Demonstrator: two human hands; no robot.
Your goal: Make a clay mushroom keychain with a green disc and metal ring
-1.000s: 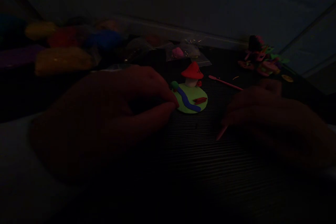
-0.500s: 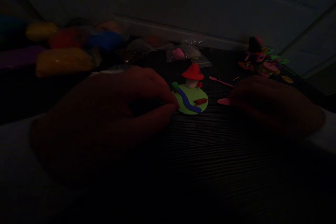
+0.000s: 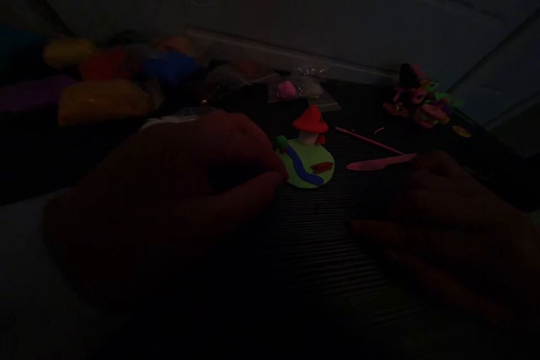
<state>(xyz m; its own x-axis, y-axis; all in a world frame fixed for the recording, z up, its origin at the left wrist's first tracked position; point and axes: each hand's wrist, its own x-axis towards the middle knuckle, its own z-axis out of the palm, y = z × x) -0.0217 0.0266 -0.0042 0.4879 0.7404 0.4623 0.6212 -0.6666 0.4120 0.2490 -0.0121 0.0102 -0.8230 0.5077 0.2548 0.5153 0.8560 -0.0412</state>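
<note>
At centre-left, the left hand [image 3: 185, 180] has thumb and forefinger nearly meeting at the left rim of the green disc [image 3: 309, 153], mid-frame; whether they grip it, I cannot tell. The right hand [image 3: 455, 230], at right, spreads its fingers loosely beside the pink knife [image 3: 373, 165]; contact is unclear. A red-capped mushroom [image 3: 310, 124] stands at the disc's back. Coloured packets [image 3: 103, 101] fill the upper left.

"What's on the clay disc [image 3: 314, 153]?"
"A toadstool [image 3: 311, 120], towards the back edge."
"Anything to the disc's right?"
"2: a modelling knife [image 3: 375, 165] and, behind it, a modelling stick [image 3: 370, 141]."
"Further back?"
"Clay packets [image 3: 103, 102] left, piled figures [image 3: 430, 112] right."
</note>
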